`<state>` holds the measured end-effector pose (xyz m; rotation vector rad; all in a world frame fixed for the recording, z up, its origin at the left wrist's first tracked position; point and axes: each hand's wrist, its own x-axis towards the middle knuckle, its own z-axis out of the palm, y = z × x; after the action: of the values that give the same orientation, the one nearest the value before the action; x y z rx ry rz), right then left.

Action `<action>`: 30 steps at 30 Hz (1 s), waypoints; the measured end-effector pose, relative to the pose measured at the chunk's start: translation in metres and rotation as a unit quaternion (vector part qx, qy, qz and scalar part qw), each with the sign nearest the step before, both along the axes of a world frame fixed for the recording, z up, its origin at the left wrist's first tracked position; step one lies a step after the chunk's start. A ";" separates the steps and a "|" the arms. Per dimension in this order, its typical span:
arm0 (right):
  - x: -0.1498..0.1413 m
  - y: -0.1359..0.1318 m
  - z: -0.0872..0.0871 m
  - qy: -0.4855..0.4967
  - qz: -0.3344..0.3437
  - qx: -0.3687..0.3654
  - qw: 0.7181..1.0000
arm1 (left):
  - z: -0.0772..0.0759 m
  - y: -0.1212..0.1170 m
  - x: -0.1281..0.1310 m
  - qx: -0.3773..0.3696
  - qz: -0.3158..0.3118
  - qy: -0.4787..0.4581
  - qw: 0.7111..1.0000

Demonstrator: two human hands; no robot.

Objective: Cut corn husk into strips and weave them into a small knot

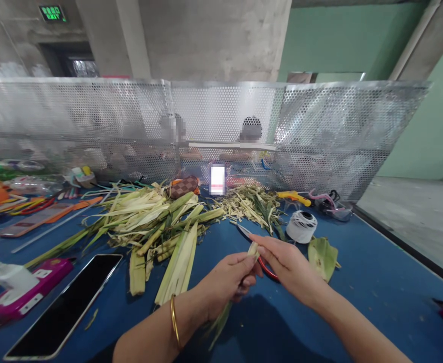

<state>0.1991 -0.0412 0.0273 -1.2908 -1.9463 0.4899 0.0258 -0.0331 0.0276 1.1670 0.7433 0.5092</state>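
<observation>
My left hand (231, 277), with a gold bangle (174, 320) at the wrist, is closed around a pale corn husk strip (253, 249). The strip's top end sticks out between thumb and forefinger, and its loose tail hangs below the fist. My right hand (287, 259) pinches the husk at that top end, its fingers partly hiding the contact. Behind and below the right hand lie red-handled scissors (267, 269), blades pointing away to the left. A roll of white string (301, 226) stands just beyond the right hand, with a cupped husk piece (322, 258) near it.
A large husk pile (149, 217) spreads over the left middle of the blue table (282, 322). Husk scraps (250, 204) lie further back. At left are a phone (66, 307) and a magenta power strip (28, 287). A perforated metal screen (221, 111) closes off the far edge.
</observation>
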 end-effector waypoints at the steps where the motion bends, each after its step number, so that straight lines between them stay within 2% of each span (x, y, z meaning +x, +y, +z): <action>1: 0.000 0.000 0.000 -0.001 -0.004 0.003 1.000 | 0.000 0.000 0.000 0.000 0.002 0.001 1.000; 6: 0.004 0.003 0.003 0.034 -0.026 -0.006 0.999 | -0.001 0.002 0.000 0.009 0.010 0.007 1.000; 9: 0.004 0.005 0.005 0.094 -0.043 -0.042 0.994 | -0.001 0.002 0.001 0.015 0.021 0.005 1.000; 15: -0.003 0.007 0.003 0.212 -0.093 -0.054 0.971 | -0.001 0.003 0.001 0.015 0.019 0.000 1.000; 22: -0.008 0.005 0.002 0.218 -0.092 -0.047 0.970 | -0.002 0.001 0.003 0.009 0.022 -0.004 1.000; 30: -0.004 0.006 0.001 0.181 -0.086 -0.048 0.978 | -0.003 0.002 0.003 0.004 0.019 -0.004 1.000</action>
<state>0.1948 -0.0355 0.0278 -1.3123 -1.5115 0.6853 0.0289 -0.0306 0.0247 1.1601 0.7588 0.5483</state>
